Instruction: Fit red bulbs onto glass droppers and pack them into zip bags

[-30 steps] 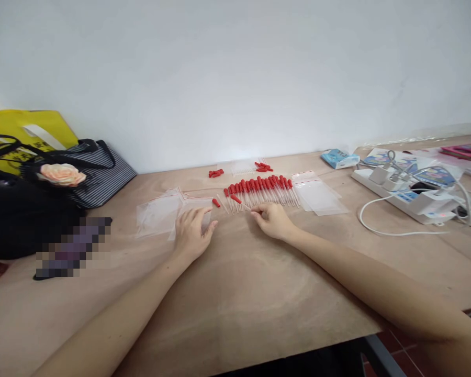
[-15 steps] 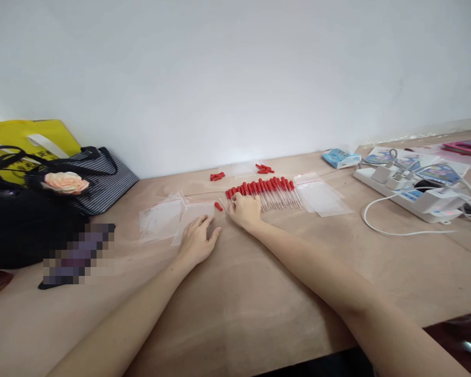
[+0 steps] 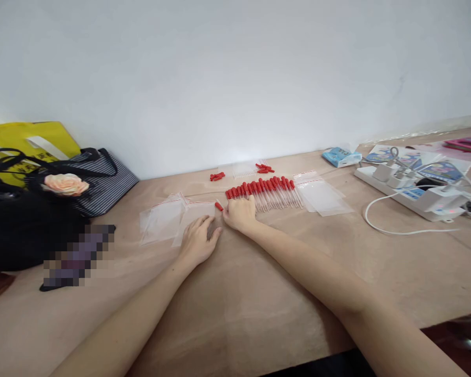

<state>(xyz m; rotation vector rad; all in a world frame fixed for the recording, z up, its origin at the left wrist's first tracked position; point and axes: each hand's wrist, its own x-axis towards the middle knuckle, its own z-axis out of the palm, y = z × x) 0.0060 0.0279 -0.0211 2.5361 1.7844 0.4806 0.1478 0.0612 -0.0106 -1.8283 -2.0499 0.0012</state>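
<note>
A row of clear droppers with red bulbs (image 3: 277,192) lies side by side at the middle of the table. My right hand (image 3: 239,213) is closed at the left end of this row, over the lower parts of the droppers; what its fingertips hold, if anything, is hidden. One loose red bulb (image 3: 219,206) lies just left of it. My left hand (image 3: 198,238) rests on the table with its fingers spread, holding nothing, beside clear zip bags (image 3: 163,222). More clear bags (image 3: 322,195) lie at the row's right end.
Two small piles of red bulbs (image 3: 217,177) and thin clear tubes (image 3: 243,169) lie near the wall. A white power strip (image 3: 408,196) with cables and a blue packet (image 3: 341,156) are at right. Bags (image 3: 102,180) and a dark pouch (image 3: 78,256) stand or lie at left.
My right hand has shifted slightly left and toward me, its fingers more curled, uncovering more of the row. My left hand stays in place.
</note>
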